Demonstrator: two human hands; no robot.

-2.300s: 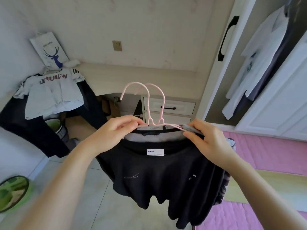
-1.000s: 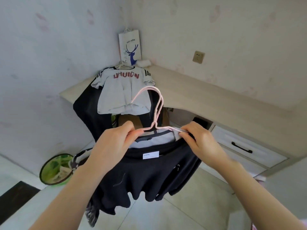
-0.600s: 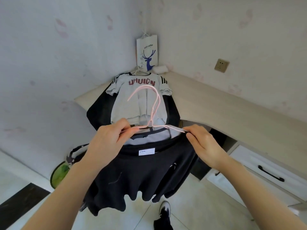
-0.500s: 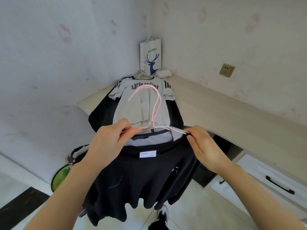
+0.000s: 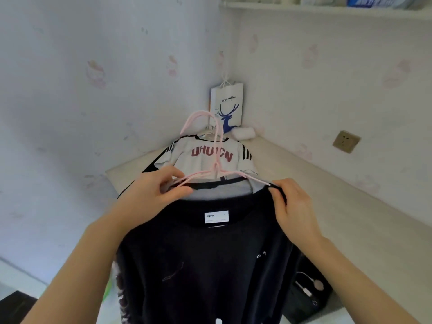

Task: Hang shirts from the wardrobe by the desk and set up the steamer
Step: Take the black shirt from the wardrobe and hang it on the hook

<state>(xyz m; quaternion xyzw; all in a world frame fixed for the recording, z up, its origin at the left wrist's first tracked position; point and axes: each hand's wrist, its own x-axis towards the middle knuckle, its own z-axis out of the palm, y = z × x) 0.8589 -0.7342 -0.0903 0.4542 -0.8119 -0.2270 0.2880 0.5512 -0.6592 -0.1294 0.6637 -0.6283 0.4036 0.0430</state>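
Note:
I hold a black shirt (image 5: 205,265) with a white neck label, and a grey garment (image 5: 222,191) behind it, on pink hangers (image 5: 214,146) in front of me. My left hand (image 5: 152,192) pinches the left arm of the hangers and the collar. My right hand (image 5: 294,211) pinches the black shirt's right shoulder at the hanger's tip. Beyond the hooks, a white shirt with red letters (image 5: 210,155) hangs at the corner of the pale desk (image 5: 327,195), over a dark garment.
A white paper bag with a blue deer (image 5: 228,106) and a small white roll (image 5: 244,133) stand in the desk's back corner. A wall socket (image 5: 346,141) sits on the right wall. A shelf (image 5: 327,8) runs overhead. A black box with a white cable (image 5: 308,293) lies below the desk.
I have turned from the wardrobe and come closer to the desk corner. The shirts on their hangers stay in both hands, now nearer the white shirt.

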